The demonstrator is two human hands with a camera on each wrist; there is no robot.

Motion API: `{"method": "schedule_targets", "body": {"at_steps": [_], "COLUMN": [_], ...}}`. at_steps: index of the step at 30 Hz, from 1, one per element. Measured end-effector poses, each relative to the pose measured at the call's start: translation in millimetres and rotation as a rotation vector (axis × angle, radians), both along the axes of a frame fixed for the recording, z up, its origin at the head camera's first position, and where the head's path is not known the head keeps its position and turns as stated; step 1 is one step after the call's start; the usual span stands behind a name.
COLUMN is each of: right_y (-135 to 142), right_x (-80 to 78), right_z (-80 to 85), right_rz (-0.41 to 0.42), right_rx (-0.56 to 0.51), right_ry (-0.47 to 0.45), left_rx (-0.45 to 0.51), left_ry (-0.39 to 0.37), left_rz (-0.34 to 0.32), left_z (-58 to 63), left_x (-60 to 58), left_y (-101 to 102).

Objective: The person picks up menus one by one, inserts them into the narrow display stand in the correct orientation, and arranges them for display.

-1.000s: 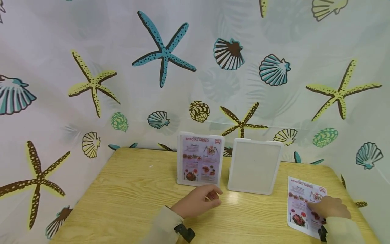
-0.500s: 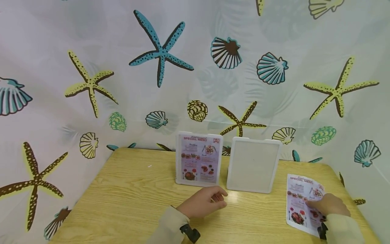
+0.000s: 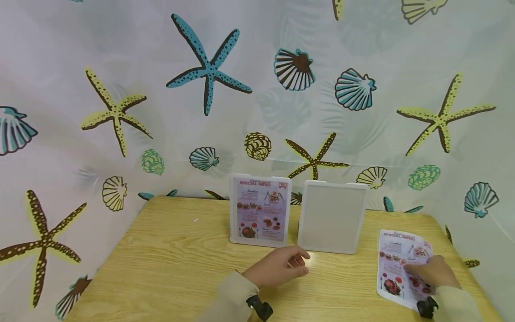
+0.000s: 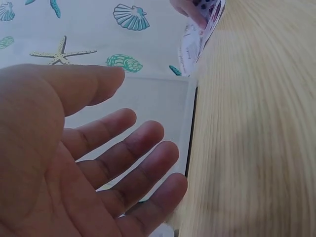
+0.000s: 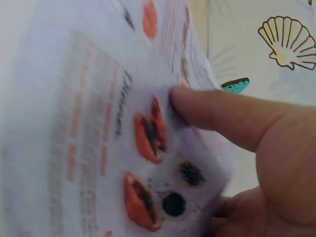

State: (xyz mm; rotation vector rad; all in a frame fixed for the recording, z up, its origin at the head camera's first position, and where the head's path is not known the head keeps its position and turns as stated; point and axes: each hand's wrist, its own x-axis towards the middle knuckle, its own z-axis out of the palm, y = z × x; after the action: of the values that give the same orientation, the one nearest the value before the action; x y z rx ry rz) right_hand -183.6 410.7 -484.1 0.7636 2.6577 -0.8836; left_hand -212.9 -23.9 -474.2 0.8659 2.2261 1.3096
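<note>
My right hand (image 3: 436,273) pinches the right side of a loose printed paper menu (image 3: 391,264) at the table's right. In the right wrist view the thumb (image 5: 217,111) presses the printed face of the menu (image 5: 98,128), with other fingers behind its edge. The sheet bows slightly. My left hand (image 3: 277,268) hovers palm inward over the middle of the table, holding nothing, its fingers loosely bent. Just behind it stands a white-rimmed display frame (image 3: 333,219) with a blank face. To that frame's left, another white frame (image 3: 259,212) holds a matching menu.
Everything is on a wood-grain table (image 3: 169,255) with rounded back corners. A white curtain (image 3: 225,134) printed with starfish and shells hangs behind and along both sides. A tiny white scrap (image 3: 196,220) lies left of the frames.
My left hand has moved right, toward the front of the blank frame. The right hand has kept its place on the loose menu, whose right side curves up more. The head view has shifted slightly.
</note>
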Motion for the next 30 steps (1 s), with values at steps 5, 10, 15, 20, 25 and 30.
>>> {"method": "schedule_targets", "body": {"at_steps": [5, 10, 15, 20, 25, 30], "right_y": [10, 9, -2, -13, -24, -39], "right_x": [3.5, -1.4, -0.8, 7.8, 19.0, 25.2], "right_z": [6.6, 18.6, 33.7, 47.8, 55.8, 62.3], "right_rz": [0.027, 0.012, -0.027, -0.032, 0.024, 0.138], "right_rx": [-0.115, -0.186, -0.151, -0.138, -0.133, -0.242], "right_ry": [0.054, 0.211, 0.351, 0.48, 0.6, 0.691], "left_rx": [-0.015, 0.006, 0.042, 0.072, 0.114, 0.144], "left_ry": [0.012, 0.03, 0.028, 0.037, 0.053, 0.1], "left_rz": [-0.001, 0.033, 0.057, 0.071, 0.088, 0.111], "left_z": [4.9, 9.5, 9.5, 11.0, 17.2, 22.6], "left_x": [-1.7, -5.4, -7.9, -8.8, -7.6, -6.3], "left_y": [9, 12, 14, 14, 15, 18]}}
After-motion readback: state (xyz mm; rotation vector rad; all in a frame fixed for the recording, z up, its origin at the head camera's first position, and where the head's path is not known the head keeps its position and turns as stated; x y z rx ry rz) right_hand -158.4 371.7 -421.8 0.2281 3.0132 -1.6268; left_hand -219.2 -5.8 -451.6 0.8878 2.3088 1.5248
